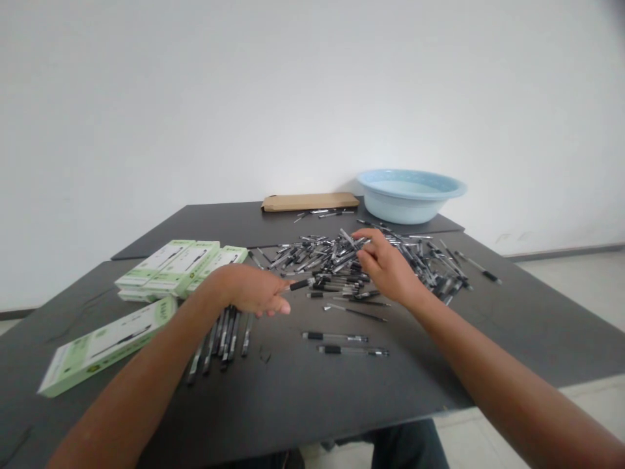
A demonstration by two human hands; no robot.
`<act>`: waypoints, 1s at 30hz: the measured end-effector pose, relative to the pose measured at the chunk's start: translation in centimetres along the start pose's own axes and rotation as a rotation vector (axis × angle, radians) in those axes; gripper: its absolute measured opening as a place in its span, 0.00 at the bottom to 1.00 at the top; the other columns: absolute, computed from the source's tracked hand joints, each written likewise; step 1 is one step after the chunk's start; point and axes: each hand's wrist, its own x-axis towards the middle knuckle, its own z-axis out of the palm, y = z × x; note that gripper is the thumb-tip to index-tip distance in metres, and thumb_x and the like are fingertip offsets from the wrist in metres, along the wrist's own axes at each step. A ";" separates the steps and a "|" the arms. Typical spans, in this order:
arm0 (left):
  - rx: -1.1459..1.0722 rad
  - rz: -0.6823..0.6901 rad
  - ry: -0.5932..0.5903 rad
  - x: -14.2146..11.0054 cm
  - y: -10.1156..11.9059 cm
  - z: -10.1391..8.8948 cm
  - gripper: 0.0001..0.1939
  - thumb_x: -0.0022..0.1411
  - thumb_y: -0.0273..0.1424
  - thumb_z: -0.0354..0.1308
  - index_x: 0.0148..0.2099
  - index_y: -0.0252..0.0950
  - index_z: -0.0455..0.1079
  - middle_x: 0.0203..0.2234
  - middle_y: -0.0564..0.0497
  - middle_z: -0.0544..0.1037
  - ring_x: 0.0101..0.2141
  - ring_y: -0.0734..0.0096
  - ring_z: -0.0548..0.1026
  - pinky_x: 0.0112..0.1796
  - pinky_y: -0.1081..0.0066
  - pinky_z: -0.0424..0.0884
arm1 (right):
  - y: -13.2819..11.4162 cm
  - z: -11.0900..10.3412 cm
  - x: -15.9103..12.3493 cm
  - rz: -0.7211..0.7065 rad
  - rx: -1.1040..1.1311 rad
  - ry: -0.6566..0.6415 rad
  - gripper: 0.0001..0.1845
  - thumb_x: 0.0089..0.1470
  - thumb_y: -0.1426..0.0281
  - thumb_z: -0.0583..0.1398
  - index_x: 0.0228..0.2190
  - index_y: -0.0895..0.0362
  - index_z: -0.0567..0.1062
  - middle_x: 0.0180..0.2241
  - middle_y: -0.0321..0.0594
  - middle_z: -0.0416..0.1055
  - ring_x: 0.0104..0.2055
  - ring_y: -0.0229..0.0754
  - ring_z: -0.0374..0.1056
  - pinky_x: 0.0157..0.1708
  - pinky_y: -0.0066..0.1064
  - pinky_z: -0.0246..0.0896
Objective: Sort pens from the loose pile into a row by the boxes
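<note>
My left hand (254, 291) is closed round a pen (300, 284), whose black grip end points right, out past the fingertips. Below that hand lies a row of pens (227, 335), side by side on the table. At the pile of loose clear-and-black pens (312, 254), my right hand (383, 260) has thumb and forefinger bent about a clear pen (347, 238) that tilts up from the heap. Two separate pens, an upper one (336, 337) and a lower one (351, 350), lie in front of me. A thin pen refill (359, 313) rests just beyond them.
Green-and-white pen boxes (183, 264) are stacked at the left, with another box (110, 342) lying nearer. At the back are a flat brown cardboard piece (310, 202) and a light blue basin (410, 195). The dark table (512, 326) ends close to my legs.
</note>
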 end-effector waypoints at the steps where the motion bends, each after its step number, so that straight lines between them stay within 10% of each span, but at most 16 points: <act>1: -0.011 0.000 0.009 -0.1 -0.1 -0.1 0.17 0.67 0.36 0.46 0.45 0.30 0.70 0.38 0.41 0.81 0.36 0.64 0.78 0.34 0.72 0.71 | -0.2 0.0 0.4 -0.012 0.165 -0.018 0.12 0.58 0.70 0.51 0.44 0.56 0.67 0.20 0.30 0.63 0.21 0.36 0.59 0.24 0.27 0.53; 7: -0.033 0.041 0.027 -0.3 -0.7 -0.1 0.16 0.66 0.35 0.47 0.45 0.30 0.70 0.36 0.42 0.82 0.35 0.64 0.79 0.35 0.73 0.71 | -2.0 0.8 2.7 0.090 0.989 -0.296 0.11 0.55 0.62 0.58 0.37 0.56 0.70 0.32 0.38 0.75 0.24 0.35 0.67 0.25 0.28 0.61; 10: -0.054 0.054 0.020 -0.2 -1.0 0.0 0.16 0.66 0.34 0.47 0.47 0.30 0.69 0.38 0.43 0.81 0.35 0.66 0.79 0.35 0.74 0.71 | -2.1 2.1 2.5 0.097 1.165 -0.219 0.16 0.50 0.61 0.65 0.38 0.54 0.68 0.35 0.37 0.77 0.24 0.34 0.68 0.25 0.27 0.62; 17: -0.106 0.068 -0.015 0.2 -1.4 0.1 0.19 0.66 0.35 0.47 0.53 0.30 0.66 0.41 0.42 0.81 0.35 0.66 0.80 0.34 0.73 0.72 | -2.3 3.5 -0.3 0.139 1.266 -0.169 0.14 0.54 0.59 0.62 0.30 0.58 0.73 0.18 0.31 0.67 0.17 0.31 0.60 0.19 0.23 0.55; 30: -0.119 0.077 -0.044 1.2 -1.6 0.3 0.23 0.66 0.35 0.47 0.59 0.31 0.62 0.41 0.41 0.80 0.35 0.65 0.80 0.35 0.72 0.72 | -2.6 2.8 -0.2 0.103 1.289 -0.077 0.09 0.54 0.63 0.63 0.33 0.56 0.71 0.25 0.35 0.77 0.24 0.39 0.73 0.25 0.29 0.67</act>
